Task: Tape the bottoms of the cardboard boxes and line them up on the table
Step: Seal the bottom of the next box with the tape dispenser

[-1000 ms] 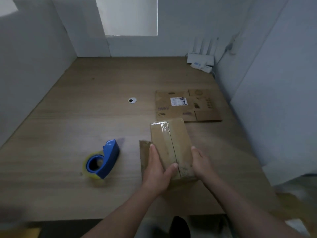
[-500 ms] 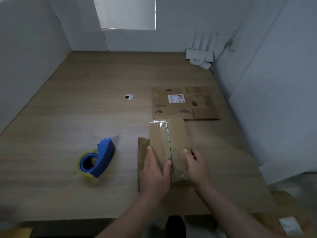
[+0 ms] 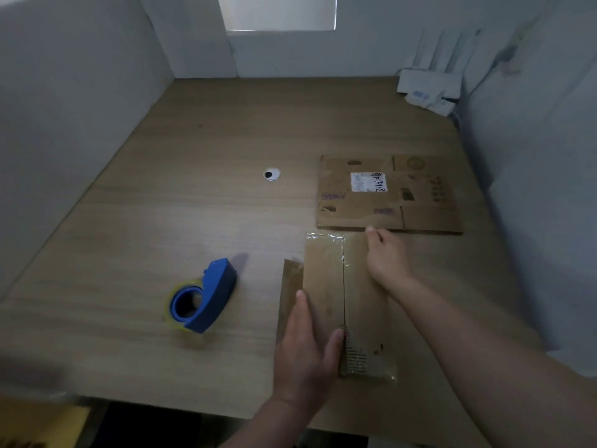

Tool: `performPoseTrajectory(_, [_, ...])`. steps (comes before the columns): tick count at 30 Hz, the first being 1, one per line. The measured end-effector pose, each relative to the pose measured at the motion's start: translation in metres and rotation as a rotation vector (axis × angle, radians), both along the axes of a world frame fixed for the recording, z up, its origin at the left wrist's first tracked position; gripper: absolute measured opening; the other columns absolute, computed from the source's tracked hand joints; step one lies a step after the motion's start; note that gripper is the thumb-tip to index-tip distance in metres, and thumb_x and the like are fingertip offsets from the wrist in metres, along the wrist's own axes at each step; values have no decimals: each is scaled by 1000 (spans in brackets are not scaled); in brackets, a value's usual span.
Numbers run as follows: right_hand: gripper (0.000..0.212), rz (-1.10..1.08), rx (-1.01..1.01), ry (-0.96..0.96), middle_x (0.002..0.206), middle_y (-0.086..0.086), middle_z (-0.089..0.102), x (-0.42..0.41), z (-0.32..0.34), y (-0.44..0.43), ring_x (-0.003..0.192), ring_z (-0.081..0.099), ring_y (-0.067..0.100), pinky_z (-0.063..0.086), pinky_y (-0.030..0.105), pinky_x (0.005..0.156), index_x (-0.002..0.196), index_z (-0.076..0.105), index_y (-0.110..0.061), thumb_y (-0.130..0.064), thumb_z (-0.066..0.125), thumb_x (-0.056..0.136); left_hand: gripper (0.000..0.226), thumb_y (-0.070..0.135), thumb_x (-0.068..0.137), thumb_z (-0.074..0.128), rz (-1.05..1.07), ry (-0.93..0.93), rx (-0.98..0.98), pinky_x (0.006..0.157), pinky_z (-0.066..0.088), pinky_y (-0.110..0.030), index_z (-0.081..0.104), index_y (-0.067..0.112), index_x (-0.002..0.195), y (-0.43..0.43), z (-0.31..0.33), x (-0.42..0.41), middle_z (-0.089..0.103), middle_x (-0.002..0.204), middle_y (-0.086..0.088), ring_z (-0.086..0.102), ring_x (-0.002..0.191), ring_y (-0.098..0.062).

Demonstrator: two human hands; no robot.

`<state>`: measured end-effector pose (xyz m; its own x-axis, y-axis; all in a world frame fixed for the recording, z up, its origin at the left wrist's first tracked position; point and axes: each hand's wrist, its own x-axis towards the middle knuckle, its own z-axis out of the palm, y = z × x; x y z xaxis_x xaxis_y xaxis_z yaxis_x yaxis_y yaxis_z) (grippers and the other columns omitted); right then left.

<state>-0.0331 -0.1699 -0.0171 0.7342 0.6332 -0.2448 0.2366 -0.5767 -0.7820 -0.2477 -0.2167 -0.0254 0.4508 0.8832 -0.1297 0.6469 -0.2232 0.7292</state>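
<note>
Left hand [image 3: 305, 350] flat on taped box [image 3: 361, 302]; right hand [image 3: 386, 257] at far corner; tape dispenser [image 3: 206, 299] left.

Nothing reads clearly. The flat carton [image 3: 387, 195] carries a white label [image 3: 368, 182] with fine print too small to make out and black handwritten strokes along its right edge, not legible. Dark and reddish printed marks and a round emblem on the carton are blurred. The box [image 3: 326, 286] shows unreadable dark print at its near end. The white device [image 3: 429, 88] has a blue sticker [image 3: 420, 93], also illegible.
</note>
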Motion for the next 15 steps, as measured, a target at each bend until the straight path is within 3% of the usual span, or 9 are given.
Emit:
performPoseTrajectory(5, [43, -111, 1, 33, 94, 9, 61, 0, 3, 1, 94, 56, 29, 38, 33, 80, 97, 67, -1, -34, 40, 105, 101, 73, 77, 35, 17, 20, -18, 113, 17, -14, 4, 20, 158, 0, -1, 0, 24, 162, 4, 27, 147, -10])
performPoseTrajectory(8, [52, -154, -64, 218, 127, 17, 63, 2, 10, 5, 114, 57, 32, 42, 37, 99, 119, 65, -4, -45, 38, 103, 98, 68, 83, 46, 18, -4, -28, 114, 22, -18, 2, 23, 158, -1, 1, 0, 25, 162, 6, 30, 145, -10])
performPoseTrajectory(10, [77, -157, -113, 465, 144, 11, 53, -1, 9, -7, 130, 50, 31, 36, 46, 112, 138, 55, -20, -75, 28, 93, 94, 57, 90, 56, 25, -19, -30, 116, 27, -25, 0, 24, 158, -1, 3, 0, 24, 162, 7, 32, 144, -11])
performPoseTrajectory(11, [82, -161, -105, 561, 142, 7, 55, -7, 7, -20, 129, 51, 29, 38, 47, 111, 135, 58, -26, -84, 24, 87, 93, 55, 92, 56, 24, -23, -46, 116, 29, -28, -2, 26, 158, -1, 3, 0, 23, 163, 8, 32, 144, -11])
performPoseTrajectory(13, [68, -186, -39, 629, 123, 4, 66, -27, -1, -56, 113, 61, 23, 49, 40, 97, 114, 66, -28, -76, 22, 94, 94, 57, 92, 54, 11, -18, -64, 116, 31, -32, -6, 28, 157, 0, 3, 0, 21, 163, 8, 32, 144, -12])
performPoseTrajectory(15, [67, -234, -63, 673, 114, 6, 70, -51, -9, -86, 103, 65, 24, 53, 37, 87, 110, 69, -21, -70, 26, 97, 95, 57, 92, 53, 29, -2, -101, 116, 34, -37, -9, 28, 157, 1, 1, 1, 21, 163, 8, 32, 144, -14])
